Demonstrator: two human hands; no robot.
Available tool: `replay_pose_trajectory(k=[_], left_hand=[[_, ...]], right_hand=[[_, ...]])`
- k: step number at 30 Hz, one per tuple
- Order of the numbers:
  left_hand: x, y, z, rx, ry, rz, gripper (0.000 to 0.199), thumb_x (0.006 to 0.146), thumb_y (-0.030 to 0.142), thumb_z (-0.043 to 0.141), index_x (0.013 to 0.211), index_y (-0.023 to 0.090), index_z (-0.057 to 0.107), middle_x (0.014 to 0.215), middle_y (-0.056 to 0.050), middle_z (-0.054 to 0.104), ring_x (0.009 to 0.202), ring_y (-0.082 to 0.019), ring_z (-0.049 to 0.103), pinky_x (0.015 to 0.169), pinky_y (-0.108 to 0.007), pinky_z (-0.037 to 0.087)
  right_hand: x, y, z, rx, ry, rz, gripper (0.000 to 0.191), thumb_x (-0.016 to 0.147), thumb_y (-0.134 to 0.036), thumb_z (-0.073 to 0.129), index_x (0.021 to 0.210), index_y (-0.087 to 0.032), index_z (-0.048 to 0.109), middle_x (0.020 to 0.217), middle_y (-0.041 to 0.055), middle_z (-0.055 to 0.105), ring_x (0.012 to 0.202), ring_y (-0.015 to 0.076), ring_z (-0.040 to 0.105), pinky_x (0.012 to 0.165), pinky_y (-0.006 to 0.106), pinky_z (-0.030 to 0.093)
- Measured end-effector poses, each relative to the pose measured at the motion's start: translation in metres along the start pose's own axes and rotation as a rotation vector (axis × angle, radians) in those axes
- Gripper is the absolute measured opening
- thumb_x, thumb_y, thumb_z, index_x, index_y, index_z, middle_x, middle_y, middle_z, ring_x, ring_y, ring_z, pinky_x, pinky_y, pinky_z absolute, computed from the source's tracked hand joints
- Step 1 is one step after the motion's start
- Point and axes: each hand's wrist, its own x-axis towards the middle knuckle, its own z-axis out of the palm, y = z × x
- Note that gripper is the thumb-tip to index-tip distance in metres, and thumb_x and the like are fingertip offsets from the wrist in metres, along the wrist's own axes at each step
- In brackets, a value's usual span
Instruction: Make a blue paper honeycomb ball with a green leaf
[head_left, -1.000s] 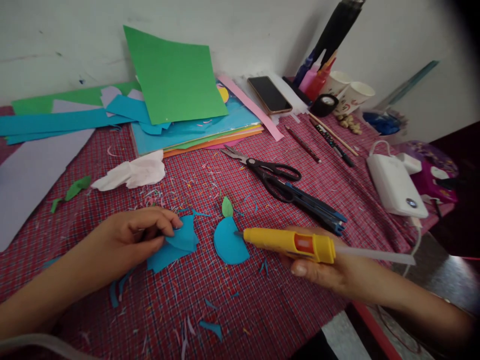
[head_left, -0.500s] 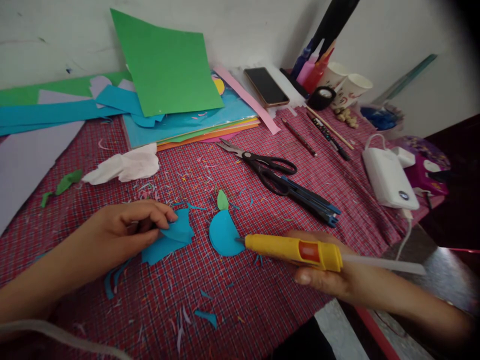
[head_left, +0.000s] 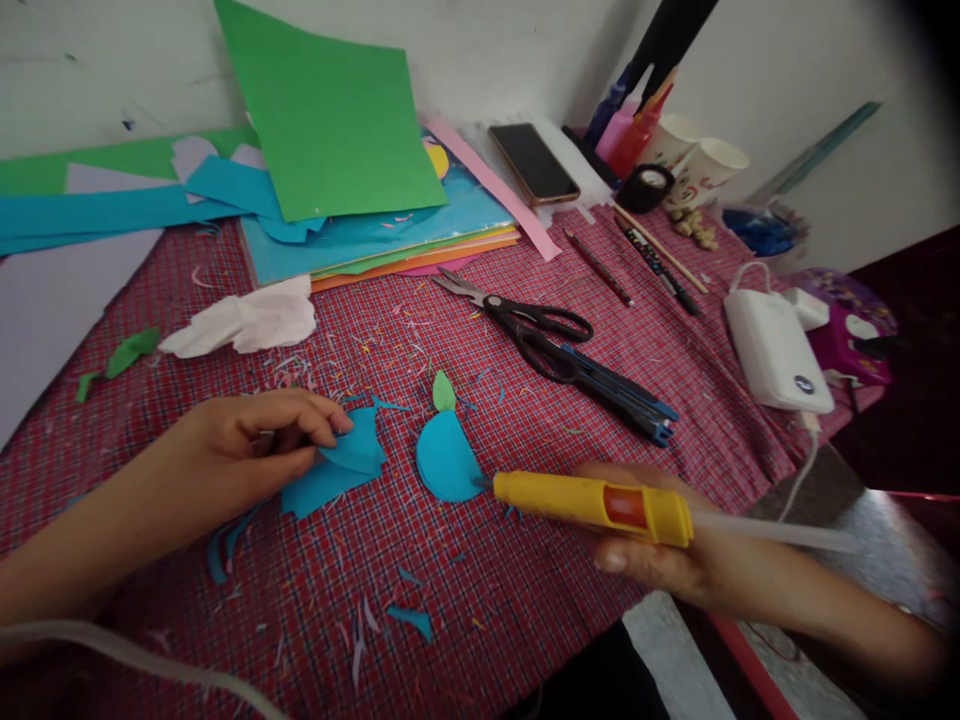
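My right hand [head_left: 652,560] is wrapped round a yellow hot glue gun [head_left: 555,500], whose clear glue stick juts out of the back. The gun's dark nozzle points left and meets the right edge of a blue paper half-round [head_left: 442,460]. A small green paper leaf [head_left: 443,391] stands at the top of that shape. Further left, my left hand [head_left: 277,440] has its fingers curled and pinches the edge of some cut blue paper [head_left: 330,485] lying on the cloth. Its fingertips are partly hidden.
Scissors [head_left: 517,320] lie beside a black-and-blue stapler-like tool [head_left: 622,395]. Behind are a green sheet [head_left: 345,130], coloured paper, a phone [head_left: 534,163] and paper cups [head_left: 712,175]. A white power bank [head_left: 780,350] sits at right. Paper scraps litter the checked tablecloth [head_left: 555,620].
The view has shifted slightly, so the things on the table sit a little higher in the picture. Both hands keep their holds, and the nozzle stays at the blue half-round's edge.
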Motion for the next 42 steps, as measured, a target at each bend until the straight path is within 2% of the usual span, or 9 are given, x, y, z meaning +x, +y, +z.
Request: replay_pose_trajectory(k=[5,8,12,18,26,30,35,38,42], left_hand=[[0.001,0.0,0.001,0.007,0.011,0.014,0.011,0.078,0.028,0.057,0.073,0.022,0.064,0.097,0.001,0.072,0.095,-0.018,0.065,0.087,-0.029,0.051],[0.002,0.0,0.001,0.015,0.007,0.017,0.011,0.078,0.028,0.057,0.073,0.022,0.064,0.097,0.001,0.073,0.096,-0.018,0.065,0.086,-0.028,0.051],[0.001,0.002,0.0,0.009,-0.01,0.005,0.012,0.078,0.028,0.056,0.072,0.021,0.063,0.097,0.001,0.072,0.096,-0.018,0.065,0.085,-0.027,0.051],[0.0,0.002,0.001,0.012,-0.013,0.014,0.011,0.08,0.024,0.054,0.074,0.022,0.063,0.098,0.003,0.071,0.099,-0.017,0.064,0.088,-0.027,0.049],[0.005,-0.008,0.002,-0.021,-0.012,0.069,0.009,0.074,0.024,0.055,0.069,0.023,0.062,0.095,0.0,0.072,0.094,-0.019,0.066,0.08,-0.027,0.052],[0.004,-0.009,0.002,-0.016,-0.017,0.066,0.009,0.074,0.023,0.056,0.07,0.024,0.063,0.096,0.001,0.072,0.097,-0.02,0.066,0.082,-0.027,0.051],[0.002,-0.005,0.001,-0.021,-0.018,0.062,0.009,0.074,0.024,0.056,0.069,0.024,0.063,0.096,0.0,0.072,0.096,-0.021,0.066,0.082,-0.029,0.052],[0.003,-0.003,0.002,-0.011,-0.019,0.054,0.011,0.074,0.025,0.054,0.069,0.023,0.063,0.097,-0.001,0.072,0.094,-0.022,0.067,0.075,-0.029,0.053],[0.004,-0.003,0.003,-0.002,0.006,0.079,0.013,0.074,0.025,0.052,0.069,0.022,0.064,0.097,-0.003,0.073,0.09,-0.022,0.068,0.073,-0.03,0.054]], right_hand=[[0.002,0.0,0.0,-0.012,-0.05,-0.01,0.041,0.089,-0.059,0.051,0.09,-0.019,0.063,0.077,0.0037,0.06,0.063,0.0163,0.056,0.057,0.028,0.047],[0.004,-0.003,0.0,-0.014,-0.085,0.001,0.044,0.089,-0.061,0.049,0.084,-0.018,0.059,0.075,0.0037,0.058,0.06,0.0151,0.054,0.054,0.027,0.044],[0.008,-0.009,0.002,0.007,-0.068,-0.001,0.047,0.088,-0.064,0.048,0.076,-0.019,0.055,0.07,0.0025,0.056,0.057,0.0138,0.051,0.052,0.026,0.043],[0.023,-0.01,0.008,0.079,-0.051,-0.043,0.04,0.088,-0.057,0.054,0.093,-0.018,0.061,0.081,0.0047,0.063,0.068,0.017,0.061,0.063,0.028,0.053],[0.033,-0.009,0.01,0.103,-0.063,-0.036,0.04,0.09,-0.056,0.051,0.092,-0.018,0.065,0.079,0.0036,0.063,0.068,0.0157,0.06,0.066,0.027,0.055],[0.035,-0.009,0.009,0.098,-0.055,-0.017,0.043,0.09,-0.055,0.05,0.1,-0.016,0.065,0.086,0.0064,0.066,0.076,0.0181,0.063,0.072,0.03,0.056],[0.039,-0.009,0.008,0.11,-0.065,-0.019,0.046,0.091,-0.056,0.049,0.105,-0.016,0.066,0.085,0.0061,0.068,0.075,0.0183,0.064,0.073,0.031,0.057],[0.042,-0.009,0.008,0.154,-0.087,-0.027,0.048,0.092,-0.055,0.049,0.117,-0.016,0.063,0.095,0.0077,0.07,0.083,0.0189,0.066,0.081,0.032,0.057],[0.046,-0.011,0.008,0.199,-0.072,-0.043,0.052,0.093,-0.053,0.049,0.129,-0.017,0.058,0.111,0.0088,0.07,0.095,0.0197,0.067,0.091,0.033,0.055]])
